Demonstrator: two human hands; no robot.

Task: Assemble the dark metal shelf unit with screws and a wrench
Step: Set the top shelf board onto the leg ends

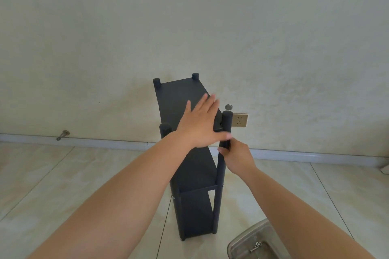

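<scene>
On the near right post [223, 153] of the shelf unit [189, 164], your right hand [236, 159] has its fingers [223, 150] curled around the tube just under the top shelf [183, 99], while your left hand [201, 124] lies flat on that shelf, fingers straight and spread. The unit stands upright on the tiled floor [63, 185], close to the wall [189, 17]. I see no wrench in either hand, so that corner may not be tightened yet; if you lean hard with the flat palm, the narrow, tall frame could rock or the shelf could slip out of line with the post. Near your right forearm, a clear plastic tub [248, 239] holds screws [255, 246]; a careless step could scatter them. Behind the post sits a wall socket [240, 120], well out of your way.
</scene>
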